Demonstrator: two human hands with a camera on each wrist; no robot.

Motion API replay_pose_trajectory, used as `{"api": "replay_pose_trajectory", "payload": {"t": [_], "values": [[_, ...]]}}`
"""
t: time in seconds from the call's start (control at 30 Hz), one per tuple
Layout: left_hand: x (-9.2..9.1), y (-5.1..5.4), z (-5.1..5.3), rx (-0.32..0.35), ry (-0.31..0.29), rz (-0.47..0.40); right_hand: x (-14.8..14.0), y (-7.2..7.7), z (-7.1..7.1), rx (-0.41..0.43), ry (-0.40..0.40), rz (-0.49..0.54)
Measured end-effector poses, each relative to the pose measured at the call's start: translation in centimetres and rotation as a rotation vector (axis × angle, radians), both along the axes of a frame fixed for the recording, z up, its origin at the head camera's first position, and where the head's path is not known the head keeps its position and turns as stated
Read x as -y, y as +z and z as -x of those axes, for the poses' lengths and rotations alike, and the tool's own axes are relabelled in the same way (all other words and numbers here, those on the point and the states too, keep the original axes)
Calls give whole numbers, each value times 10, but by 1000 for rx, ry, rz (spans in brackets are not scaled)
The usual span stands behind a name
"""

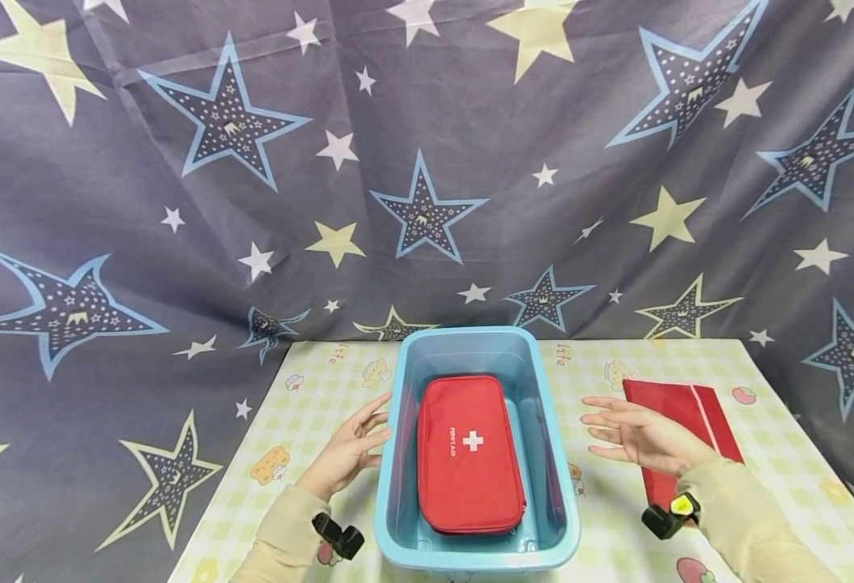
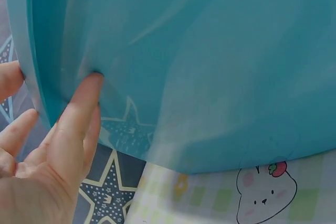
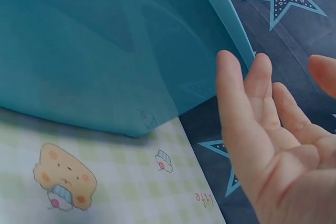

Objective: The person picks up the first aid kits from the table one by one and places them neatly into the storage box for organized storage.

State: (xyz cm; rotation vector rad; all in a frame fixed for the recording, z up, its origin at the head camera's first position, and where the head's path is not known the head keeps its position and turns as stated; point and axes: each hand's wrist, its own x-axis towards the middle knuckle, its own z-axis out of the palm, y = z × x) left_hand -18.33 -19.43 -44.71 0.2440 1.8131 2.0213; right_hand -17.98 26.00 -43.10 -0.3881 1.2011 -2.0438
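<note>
A blue plastic bin [image 1: 565, 486] stands at the middle of the table, and a red first aid pouch [image 1: 463, 486] with a white cross lies inside it. At the bin's left side, my left hand [image 1: 346, 453] touches the outer wall with its fingertips, fingers loosely bent; the left wrist view shows this hand [image 2: 58, 150] against the blue wall [image 2: 210, 77]. My right hand [image 1: 638, 437] is held to the right of the bin, a gap between them in the head view, fingers relaxed and holding nothing. The right wrist view shows that hand [image 3: 273, 140] beside the bin [image 3: 105, 66].
A flat red item [image 1: 674, 405] with a pale stripe lies on the table at the right, partly behind my right hand and forearm. The table wears a green checked cloth [image 1: 303, 421]. A dark curtain with stars [image 1: 470, 121] hangs behind it.
</note>
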Motion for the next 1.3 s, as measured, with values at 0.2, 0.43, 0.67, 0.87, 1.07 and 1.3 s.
{"api": "replay_pose_trajectory", "payload": {"t": [0.2, 0.43, 0.67, 0.87, 1.07, 1.3], "values": [[1, -2, 1, -1, 3, -12, -10, 5, 2, 15, -9, 9], [1, -3, 1, 7, 2, -34, -23, 3, 3, 15, 4, -6], [1, -4, 1, 8, 10, -43, -41, -8, 2, 43, -30, -10], [1, -5, 0, 10, 14, -51, -62, -21, 1, 60, -82, -38], [1, -5, 0, 6, 15, -52, -72, -28, 0, 52, -112, -82], [1, -6, 0, 7, 11, -68, -82, -36, -1, 58, -142, -195]]}}
